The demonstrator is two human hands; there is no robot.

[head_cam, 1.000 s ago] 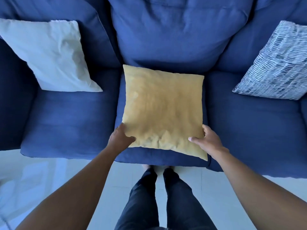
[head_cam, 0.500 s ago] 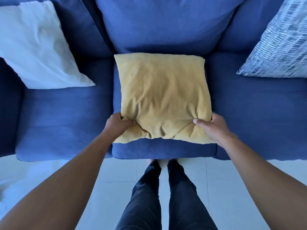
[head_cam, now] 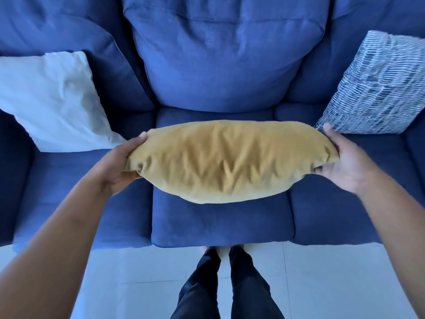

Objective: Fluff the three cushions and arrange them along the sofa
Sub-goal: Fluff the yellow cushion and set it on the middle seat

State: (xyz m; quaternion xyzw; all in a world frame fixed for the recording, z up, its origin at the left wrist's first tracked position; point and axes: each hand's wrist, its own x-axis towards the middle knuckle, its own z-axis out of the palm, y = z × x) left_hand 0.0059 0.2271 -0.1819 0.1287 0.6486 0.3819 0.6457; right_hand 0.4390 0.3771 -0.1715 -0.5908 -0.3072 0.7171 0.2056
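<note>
A yellow cushion (head_cam: 230,161) hangs in the air above the middle seat of the blue sofa (head_cam: 220,224), wrinkled and seen nearly edge-on. My left hand (head_cam: 119,166) grips its left end and my right hand (head_cam: 342,162) grips its right end. A white cushion (head_cam: 53,100) leans against the sofa's back on the left seat. A blue-and-white striped cushion (head_cam: 377,88) leans against the back on the right seat.
The sofa's front edge runs across the lower middle of the view. Below it lies a pale tiled floor (head_cam: 138,268), where my own legs (head_cam: 225,286) in dark trousers stand close to the middle seat.
The yellow cushion lay flat on the middle seat with my hands at its near corners. Now it is lifted off the seat, my hands holding its two opposite ends.
</note>
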